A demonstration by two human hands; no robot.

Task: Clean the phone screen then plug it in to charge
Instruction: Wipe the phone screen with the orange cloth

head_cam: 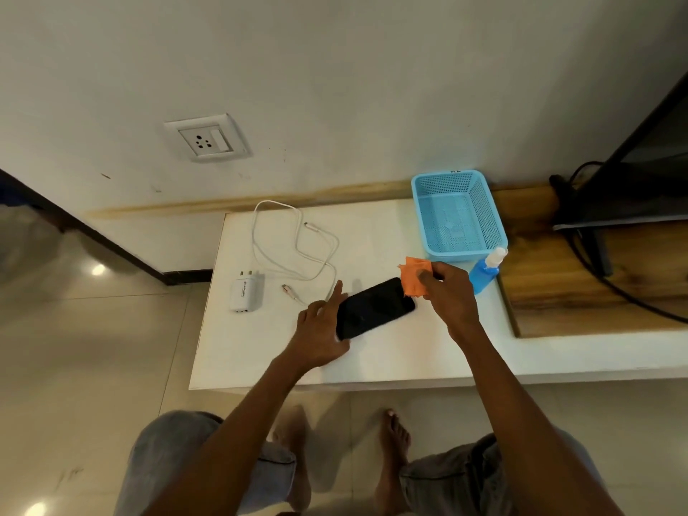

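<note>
Head view: one camera looking down on a white tabletop [372, 351] set against a wall.
Phone: phone [376, 308] lies flat, dark screen up, slanted across the middle of the tabletop, nearer the front edge than the back.
Left hand: left hand [320, 329] rests at the phone's near-left end, fingers mostly straight and spread, forefinger pointing up along the phone's long edge – steadying it, not gripping.
Right hand: right hand [446, 288] pinches an orange cloth [417, 275] between thumb and fingers; the cloth lies over the phone's far-right corner.
Arms: both forearms reach in from the front edge, the right wrist bent so the cloth meets the glass.
Charging gear: white charger [245, 292] lies on its side toward the left edge, prongs facing the wall; white cable [294, 251] lies looped beside it, both ends loose, unplugged.
Socket: wall socket [206, 137] sits above the back-left corner, nothing in it.
Other things: blue spray bottle [486, 271] stands at the right edge just beside the right hand; blue basket [459, 214] sits in the back-right corner.
Stage: wiping looks under way; charging not yet begun.
Risk: with only a light hold, a firm wipe could slide the phone toward the front edge – and the right hand's elbow-side sweep could tip the bottle, which stands very close.
</note>
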